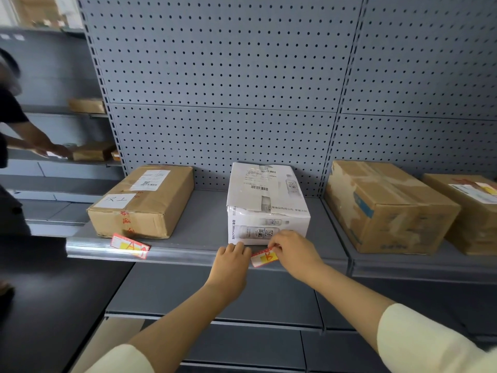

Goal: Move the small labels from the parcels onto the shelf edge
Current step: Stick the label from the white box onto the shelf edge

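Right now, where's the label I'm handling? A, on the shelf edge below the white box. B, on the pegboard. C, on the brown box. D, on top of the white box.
A: the right hand pinches the label against the shelf edge, below the white box.

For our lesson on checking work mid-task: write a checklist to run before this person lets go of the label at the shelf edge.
1. Label on the shelf edge before the white box: ok.
2. Right hand pinches its right end: ok.
3. Left hand's grip on it: cannot tell.
4. Label level: not ok, tilted.
5. First label, before the brown box, in place: ok.
6. Third label, on the far-right parcel, moved: not ok.
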{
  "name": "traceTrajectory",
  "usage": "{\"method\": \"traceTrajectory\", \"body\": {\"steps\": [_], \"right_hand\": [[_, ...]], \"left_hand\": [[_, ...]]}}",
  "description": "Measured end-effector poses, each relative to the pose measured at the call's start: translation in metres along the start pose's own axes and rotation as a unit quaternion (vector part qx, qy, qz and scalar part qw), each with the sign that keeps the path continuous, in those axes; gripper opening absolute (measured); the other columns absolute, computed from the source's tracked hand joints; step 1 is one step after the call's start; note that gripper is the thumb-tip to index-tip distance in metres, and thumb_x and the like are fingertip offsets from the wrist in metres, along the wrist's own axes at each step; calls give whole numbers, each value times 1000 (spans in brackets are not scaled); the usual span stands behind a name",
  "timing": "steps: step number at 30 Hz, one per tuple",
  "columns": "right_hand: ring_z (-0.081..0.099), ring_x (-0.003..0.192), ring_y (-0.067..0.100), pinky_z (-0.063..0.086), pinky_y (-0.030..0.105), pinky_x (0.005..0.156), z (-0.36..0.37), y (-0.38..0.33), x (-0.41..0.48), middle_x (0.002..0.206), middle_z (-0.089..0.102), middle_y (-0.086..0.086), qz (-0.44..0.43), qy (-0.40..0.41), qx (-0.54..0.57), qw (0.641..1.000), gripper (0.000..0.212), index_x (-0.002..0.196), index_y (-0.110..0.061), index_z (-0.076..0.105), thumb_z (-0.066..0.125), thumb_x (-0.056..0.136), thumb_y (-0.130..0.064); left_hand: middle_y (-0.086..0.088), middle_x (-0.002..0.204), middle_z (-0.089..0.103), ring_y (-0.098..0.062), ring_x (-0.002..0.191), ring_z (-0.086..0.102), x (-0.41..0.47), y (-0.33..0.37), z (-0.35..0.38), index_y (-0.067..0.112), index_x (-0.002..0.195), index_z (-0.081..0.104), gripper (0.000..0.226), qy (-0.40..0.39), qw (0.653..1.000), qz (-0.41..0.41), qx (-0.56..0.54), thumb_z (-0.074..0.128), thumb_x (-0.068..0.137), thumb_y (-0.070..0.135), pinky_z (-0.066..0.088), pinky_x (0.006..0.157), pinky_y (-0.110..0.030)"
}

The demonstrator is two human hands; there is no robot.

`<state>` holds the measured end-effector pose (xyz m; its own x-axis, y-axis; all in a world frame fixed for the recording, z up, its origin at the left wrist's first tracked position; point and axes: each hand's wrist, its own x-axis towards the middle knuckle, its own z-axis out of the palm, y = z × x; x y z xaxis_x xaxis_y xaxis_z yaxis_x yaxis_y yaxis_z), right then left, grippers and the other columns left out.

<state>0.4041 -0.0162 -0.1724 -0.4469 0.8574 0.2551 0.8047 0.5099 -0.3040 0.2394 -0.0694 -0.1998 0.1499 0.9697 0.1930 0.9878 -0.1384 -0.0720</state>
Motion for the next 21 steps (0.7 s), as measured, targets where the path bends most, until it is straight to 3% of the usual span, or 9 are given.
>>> {"method": "traceTrajectory", "body": {"steps": [3,8,12,17,21], "right_hand": [[52,104,22,50,37,82,6,-3,2,111,62,4,-16,-14,16,1000,24,107,-14,69,48,95,-13],[56,102,17,49,32,90,2,9,-3,113,60,0,4,0,75,997,23,109,-14,65,49,94,-9],[58,96,16,52,35,80,0,18,-11,105,62,-3,9,12,40,999,14,98,-19,67,54,92,-15],[53,107,16,51,33,82,-3,17,-19,112,63,-4,-3,42,9,999,22,112,-22,64,53,93,-19],[50,108,18,49,34,85,-14,27,-29,116,63,-2,4,49,-43,998,24,115,-19,61,53,93,-19]], "left_hand": [[-5,126,48,-25,114,47,0,-2,-2,15,125,45,40,-5,1000,1,-12,54,86,7,37,100,-33],[-4,126,48,-24,113,47,-5,-8,1,16,123,45,38,0,999,4,-45,51,87,8,38,99,-33],[-3,126,48,-23,115,46,-8,-5,4,17,123,46,36,7,998,22,-60,49,88,8,36,101,-33],[-5,123,49,-25,109,47,3,9,0,15,119,48,34,15,996,61,-63,48,86,7,36,95,-32],[-7,131,48,-29,119,45,27,33,-16,13,127,45,38,27,992,96,-76,47,89,9,34,99,-35]]}}
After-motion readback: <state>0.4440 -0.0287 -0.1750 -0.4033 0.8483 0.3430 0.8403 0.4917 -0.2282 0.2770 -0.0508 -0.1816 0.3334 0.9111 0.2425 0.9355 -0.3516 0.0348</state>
